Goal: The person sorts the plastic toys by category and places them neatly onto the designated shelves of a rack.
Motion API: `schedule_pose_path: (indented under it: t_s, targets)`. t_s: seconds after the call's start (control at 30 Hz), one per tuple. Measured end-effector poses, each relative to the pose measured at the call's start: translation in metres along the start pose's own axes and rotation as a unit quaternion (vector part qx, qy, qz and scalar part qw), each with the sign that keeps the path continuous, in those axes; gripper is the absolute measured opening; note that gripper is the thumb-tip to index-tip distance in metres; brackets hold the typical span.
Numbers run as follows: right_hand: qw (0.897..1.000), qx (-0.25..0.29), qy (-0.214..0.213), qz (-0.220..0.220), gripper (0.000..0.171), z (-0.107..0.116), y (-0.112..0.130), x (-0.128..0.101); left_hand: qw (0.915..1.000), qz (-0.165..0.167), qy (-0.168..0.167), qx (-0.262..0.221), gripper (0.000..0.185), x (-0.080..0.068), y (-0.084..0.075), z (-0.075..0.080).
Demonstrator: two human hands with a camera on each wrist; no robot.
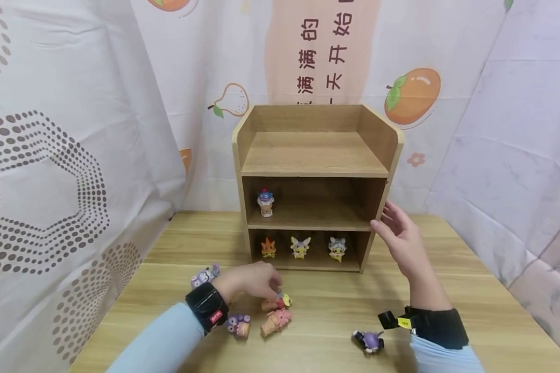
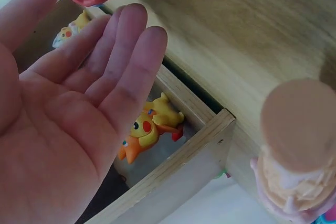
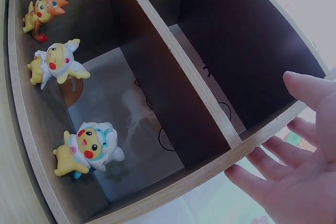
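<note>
- Progress, as I judge it: 4 figures stand in the shelf point(image 1: 317, 155). 1 is at the left of the middle tier point(image 1: 265, 202); 3 line the bottom tier, orange point(image 1: 268, 247), yellow point(image 1: 301, 247) and grey-capped point(image 1: 337, 248).
- Left to do, on that reading: 5 figures remain on the table point(image 1: 448, 290), so the job looks roughly half done.
- Your left hand point(image 1: 256, 280) rests over a small figure point(image 1: 280, 300) near the table's middle, in front of the shelf. The head view hints at a pinch; the wrist view shows straight, open fingers. I cannot tell if it grips.
- Just beside that hand lie a pink cone figure point(image 1: 275, 321), a purple cone figure point(image 1: 239, 325) and a grey-purple figure point(image 1: 204, 276).
- Your right hand point(image 1: 399, 238) is open, fingers spread, fingertips touching the shelf's right front edge; it holds nothing.
- A dark purple figure point(image 1: 368, 340) lies near the table's front edge, by your right wrist, well apart from your left hand.
</note>
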State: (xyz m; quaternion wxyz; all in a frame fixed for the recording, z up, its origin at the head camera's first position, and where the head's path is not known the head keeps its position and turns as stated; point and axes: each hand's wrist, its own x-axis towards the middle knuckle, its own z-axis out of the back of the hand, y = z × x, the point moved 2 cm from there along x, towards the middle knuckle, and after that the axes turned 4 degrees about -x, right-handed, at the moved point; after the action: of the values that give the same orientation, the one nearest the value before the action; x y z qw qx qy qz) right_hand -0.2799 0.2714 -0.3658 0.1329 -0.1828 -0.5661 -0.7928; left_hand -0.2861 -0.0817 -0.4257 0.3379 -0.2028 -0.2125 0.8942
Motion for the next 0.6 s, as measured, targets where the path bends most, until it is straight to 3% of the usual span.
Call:
schedule_pose_path:
  t_s: [0.3, 0.47, 0.6]
  targets:
    - [1.000, 0.006, -0.001, -0.012, 0.070, -0.001, -0.002, -0.001, 0.9997, 0.004, 0.023, -0.005, 0.038, 0.006, -0.002, -0.007]
    - [1.000, 0.004, 0.000, -0.011, 0.071, -0.001, -0.003, -0.002, 0.9990, -0.003, 0.044, -0.005, 0.023, 0.009, -0.006, -0.010]
    - [1.000, 0.002, 0.000, -0.005, 0.070, 0.001, -0.003, -0.002, 0.9991, -0.001, 0.042, 0.009, 0.017, 0.012, -0.011, -0.010]
